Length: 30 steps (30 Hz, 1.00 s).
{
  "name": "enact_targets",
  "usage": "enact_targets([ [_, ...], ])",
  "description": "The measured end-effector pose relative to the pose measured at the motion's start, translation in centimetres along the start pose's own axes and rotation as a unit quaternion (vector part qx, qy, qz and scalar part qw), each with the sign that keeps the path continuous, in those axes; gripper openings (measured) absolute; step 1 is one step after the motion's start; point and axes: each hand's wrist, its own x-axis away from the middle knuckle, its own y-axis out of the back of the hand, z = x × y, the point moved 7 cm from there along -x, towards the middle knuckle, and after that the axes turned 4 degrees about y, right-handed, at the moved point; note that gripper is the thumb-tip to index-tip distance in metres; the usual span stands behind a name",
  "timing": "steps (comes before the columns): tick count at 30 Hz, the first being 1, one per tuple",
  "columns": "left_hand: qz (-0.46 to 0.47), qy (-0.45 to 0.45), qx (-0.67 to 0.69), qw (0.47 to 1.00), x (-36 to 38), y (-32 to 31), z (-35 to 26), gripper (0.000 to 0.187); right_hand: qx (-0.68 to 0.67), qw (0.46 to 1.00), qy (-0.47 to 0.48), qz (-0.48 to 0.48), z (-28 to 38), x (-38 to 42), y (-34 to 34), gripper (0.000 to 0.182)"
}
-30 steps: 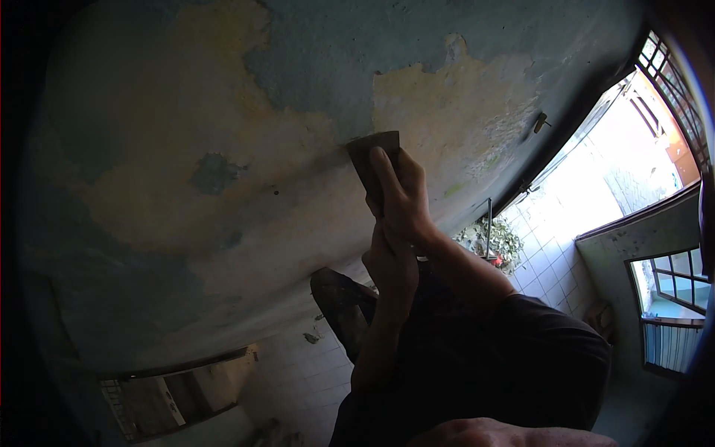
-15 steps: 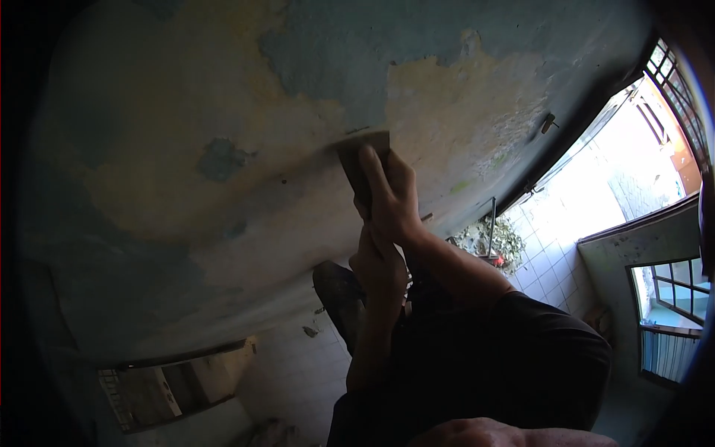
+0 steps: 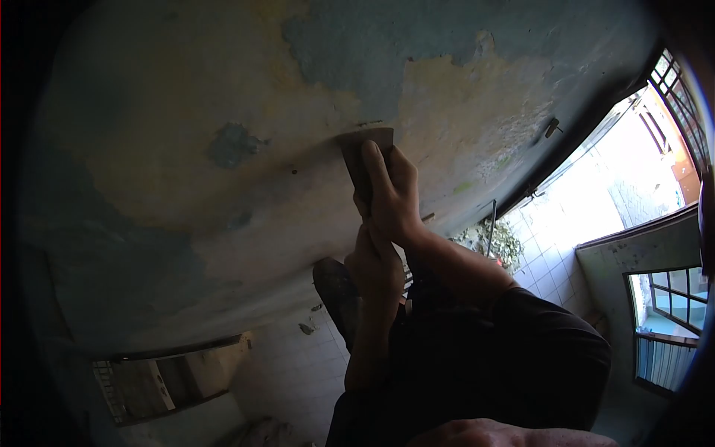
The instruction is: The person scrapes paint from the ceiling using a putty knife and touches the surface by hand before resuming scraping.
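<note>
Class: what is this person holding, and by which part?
A scraper: the right hand grips it below its wide edge, thumb on its face. Whether the left hand grips it is unclear.

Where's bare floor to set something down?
Pale tiles right of the debris pile, toward the bright doorway. More tiles left of the left forearm, below the scattered flakes. Crowded: around the debris pile and pole.
</note>
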Motion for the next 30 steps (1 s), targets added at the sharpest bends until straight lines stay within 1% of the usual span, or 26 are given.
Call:
enact_targets([
  [2, -0.013, -0.007, -0.013, 1.000, -0.7, 0.1, -0.8, 0.031, -0.006, 1.000, 0.015, 0.002, 0.9, -0.8, -0.5, 0.034],
  [5, 0.005, -0.008, -0.005, 1.000, -0.6, 0.9, -0.5, 0.032, -0.028, 0.999, 0.015, -0.020, 0.2, -0.2, -0.6, 0.034],
  [7, 0.003, -0.002, -0.043, 0.999, -0.6, 2.0, -1.2, 0.033, -0.050, 0.998, 0.022, -0.026, 0.3, 0.1, -0.9, 0.034],
  [8, -0.001, -0.008, -0.041, 0.999, -0.9, 2.5, -2.0, 0.033, -0.054, 0.998, 0.018, -0.026, 0.5, -0.1, -1.0, 0.034],
  [10, 0.073, 0.059, -0.081, 0.992, -1.1, 2.3, -2.7, 0.045, -0.054, 0.998, 0.016, -0.027, 0.9, -0.5, -1.0, 0.034],
  [11, 0.076, 0.059, -0.079, 0.992, -1.3, 2.5, -2.6, 0.045, -0.073, 0.996, 0.020, -0.038, 0.8, -0.4, -1.2, 0.034],
  [13, 0.057, 0.029, -0.126, 0.990, -1.8, 4.2, -2.2, 0.041, -0.089, 0.995, 0.012, -0.050, -0.3, 0.1, -1.9, 0.034],
  [14, 0.032, -0.038, -0.103, 0.993, -2.5, 5.5, -3.2, 0.039, -0.144, 0.987, 0.022, -0.074, -0.9, -0.1, -2.4, 0.034],
  [15, 0.031, -0.036, -0.103, 0.994, -3.1, 6.8, -3.8, 0.039, -0.200, 0.974, 0.035, -0.098, -0.9, 0.0, -3.1, 0.034],
  [16, 0.044, -0.053, -0.130, 0.989, -3.6, 8.0, -4.8, 0.039, -0.211, 0.971, 0.016, -0.110, -0.8, 0.7, -3.8, 0.035],
  [17, 0.056, -0.069, -0.156, 0.984, -3.9, 8.5, -5.4, 0.040, -0.208, 0.972, 0.017, -0.105, -0.2, 0.9, -4.1, 0.035],
  [18, 0.025, -0.122, -0.160, 0.979, -3.9, 8.6, -6.1, 0.039, -0.189, 0.973, 0.021, -0.128, 0.4, 1.0, -3.8, 0.036],
  [19, 0.018, -0.121, -0.155, 0.980, -3.5, 8.2, -5.7, 0.039, -0.169, 0.974, 0.024, -0.149, 0.9, 1.0, -3.2, 0.036],
  [20, 0.023, -0.098, -0.112, 0.989, -3.1, 7.2, -4.8, 0.039, -0.193, 0.972, 0.048, -0.127, 1.3, 0.7, -2.7, 0.034],
  [21, 0.029, -0.079, -0.068, 0.994, -3.0, 6.0, -4.1, 0.038, -0.193, 0.972, 0.053, -0.121, 1.2, 0.6, -2.1, 0.034],
  [22, 0.017, -0.074, -0.035, 0.996, -2.1, 5.4, -3.8, 0.038, -0.147, 0.982, 0.041, -0.110, 0.8, 0.8, -1.5, 0.033],
  [23, 0.017, -0.077, -0.032, 0.996, -1.2, 4.9, -3.6, 0.038, -0.098, 0.990, 0.027, -0.102, 0.0, 0.9, -0.7, 0.032],
  [24, 0.010, -0.053, -0.044, 0.998, -0.4, 4.6, -3.2, 0.037, -0.066, 0.991, 0.060, -0.096, 0.0, 0.7, -0.4, 0.030],
  [25, 0.004, -0.027, -0.058, 0.998, 0.1, 4.1, -2.8, 0.038, -0.063, 0.991, 0.061, -0.097, -0.3, 0.8, 0.2, 0.030],
  [27, 0.004, -0.029, -0.037, 0.999, 0.4, 3.3, -2.2, 0.039, -0.082, 0.993, 0.018, -0.085, -0.8, 1.3, 0.3, 0.031],
  [30, -0.014, -0.028, -0.031, 0.999, 0.5, 3.1, -2.1, 0.038, -0.081, 0.993, 0.006, -0.089, -1.2, 1.0, 0.4, 0.027],
])
